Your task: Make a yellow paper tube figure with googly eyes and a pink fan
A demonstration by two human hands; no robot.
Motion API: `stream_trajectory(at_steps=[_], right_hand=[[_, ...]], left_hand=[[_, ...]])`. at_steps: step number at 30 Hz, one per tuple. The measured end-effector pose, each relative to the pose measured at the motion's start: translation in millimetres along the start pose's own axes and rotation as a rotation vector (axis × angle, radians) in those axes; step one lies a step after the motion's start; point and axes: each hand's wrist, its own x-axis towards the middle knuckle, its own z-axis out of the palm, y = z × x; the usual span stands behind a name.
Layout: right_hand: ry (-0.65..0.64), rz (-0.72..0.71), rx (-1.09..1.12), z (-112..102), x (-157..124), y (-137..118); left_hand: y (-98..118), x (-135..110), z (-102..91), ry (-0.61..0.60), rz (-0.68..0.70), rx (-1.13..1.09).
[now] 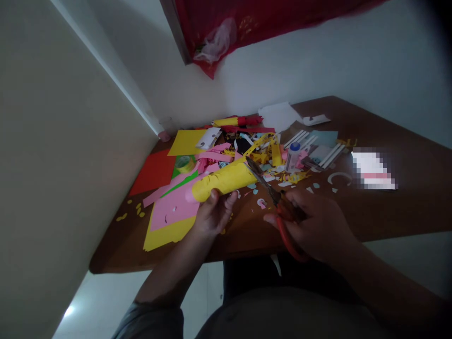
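Observation:
My left hand [213,214] is closed around the near end of a rolled tube of yellow paper [226,180], held over the brown table [388,207]. My right hand [314,223] grips red-handled scissors [278,202]. Their blades point up and left and meet the far end of the yellow roll. Both hands hover just above the table's front edge.
Sheets of yellow [185,142], red [153,172], pink [174,207] and green paper lie at the left. Strips and scraps, a small glue bottle with a blue cap [293,156] and white strips [330,155] crowd the middle. Walls close in at left and behind.

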Motion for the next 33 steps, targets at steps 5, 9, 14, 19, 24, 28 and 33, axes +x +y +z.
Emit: stream_trajectory(at_steps=[5, 9, 14, 19, 24, 28, 33], right_hand=[[-0.007, 0.013, 0.014, 0, -1, -1], [-0.017, 0.008, 0.013, 0, -1, 0], [-0.054, 0.037, 0.006, -1, 0, -1], [-0.064, 0.054, 0.010, -2, 3, -4], [-0.044, 0.103, 0.069, -2, 5, -7], [0.018, 0.115, 0.108, -6, 6, -3], [0.050, -0.061, -0.023, -9, 16, 18]], left_hand=[[2, -1, -0.2, -0.018, 0.000, 0.015], [1, -2, -2.1, -0.014, 0.002, 0.034], [0, -1, -2.2, -0.013, -0.020, 0.018], [3, 0, 0.0, 0.006, -0.007, 0.015], [5, 0, 3.3, -0.004, -0.018, -0.017], [7, 2, 9.9, -0.026, -0.033, -0.080], [11, 6, 18.5, 0.004, -0.050, -0.124]])
